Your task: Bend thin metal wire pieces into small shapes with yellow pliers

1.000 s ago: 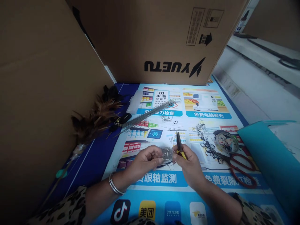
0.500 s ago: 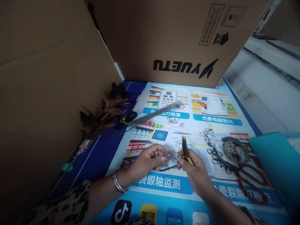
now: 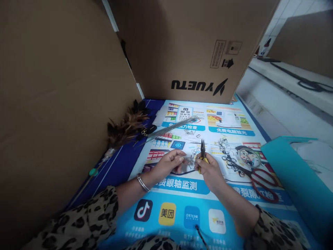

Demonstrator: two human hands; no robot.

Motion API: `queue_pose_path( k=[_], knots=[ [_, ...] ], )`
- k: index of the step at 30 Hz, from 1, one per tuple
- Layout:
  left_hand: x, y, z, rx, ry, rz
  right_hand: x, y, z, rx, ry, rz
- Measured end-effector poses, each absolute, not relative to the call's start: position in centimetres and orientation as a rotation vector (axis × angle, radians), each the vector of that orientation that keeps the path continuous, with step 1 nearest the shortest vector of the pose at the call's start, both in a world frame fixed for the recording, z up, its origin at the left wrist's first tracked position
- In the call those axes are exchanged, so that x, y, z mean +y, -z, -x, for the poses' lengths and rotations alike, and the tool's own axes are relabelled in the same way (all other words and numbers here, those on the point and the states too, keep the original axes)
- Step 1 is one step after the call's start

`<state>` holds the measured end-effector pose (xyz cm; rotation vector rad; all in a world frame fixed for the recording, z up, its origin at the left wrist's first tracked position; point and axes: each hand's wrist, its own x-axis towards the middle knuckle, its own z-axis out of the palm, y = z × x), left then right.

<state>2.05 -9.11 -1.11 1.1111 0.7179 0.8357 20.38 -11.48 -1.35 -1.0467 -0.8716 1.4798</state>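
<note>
My right hand (image 3: 210,170) is wrapped round needle-nose pliers (image 3: 202,149) with yellow handles; their dark jaws point away from me. My left hand (image 3: 171,164), a silver bangle at its wrist, has thumb and fingers pinched together. Whatever lies in that pinch is too small to make out. Between the two hands is a tangle of small bent wire pieces (image 3: 193,156) on the printed mat. Beyond it, a bundle of straight thin wires (image 3: 174,127) lies at a slant.
Red-handled scissors (image 3: 264,180), a roll of clear tape (image 3: 249,157) and wire pieces with black rings (image 3: 230,159) lie to the right. A teal box (image 3: 283,163) stands beyond them. Brown feathers (image 3: 127,123) lie at left. Cardboard walls (image 3: 197,41) rise behind and left.
The view has shifted, showing more of the mat's near side and my sleeves. The pliers now point more nearly straight ahead. Both hands stay close to the wire tangle.
</note>
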Motion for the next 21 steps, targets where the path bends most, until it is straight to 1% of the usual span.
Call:
queue_pose_path(
  k=[16, 21],
  knots=[
    [-9.4, 2.7, -2.8, 0.793, -0.985, -1.157, -11.4, 3.6, -20.1, -1.016, -1.324, 0.988],
    [-9.3, 3.1, -3.0, 0.838, -1.019, -1.167, -11.5, 3.5, -19.9, -1.052, -1.316, 0.993]
  ],
)
